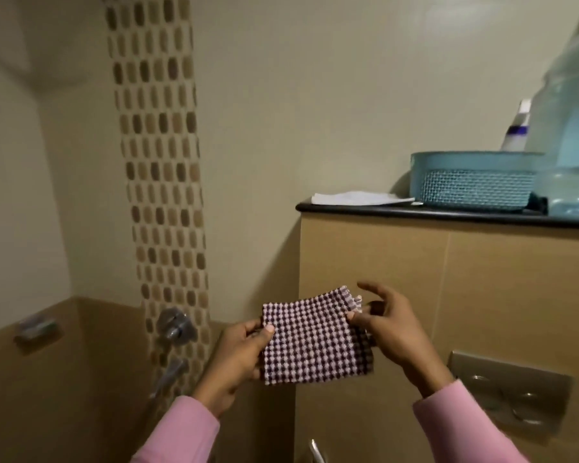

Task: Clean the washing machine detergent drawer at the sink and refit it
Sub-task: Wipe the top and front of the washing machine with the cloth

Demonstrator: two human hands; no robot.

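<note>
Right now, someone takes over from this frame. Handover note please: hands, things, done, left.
Left grip: thumb and fingers pinch the left edge of the checked cloth.
Right grip: fingertips pinch its upper right corner.
Cloth: folded, held in the air before the tiled wall, touching nothing else.
Drawer and sink: not in view.
Done: cannot tell from this view.
Left: as far as shown, the drawer's cleaning and refit.

Two bare hands, left [234,355] and right [391,332], in long pink sleeves [181,432], cuffs at the wrists.
</note>
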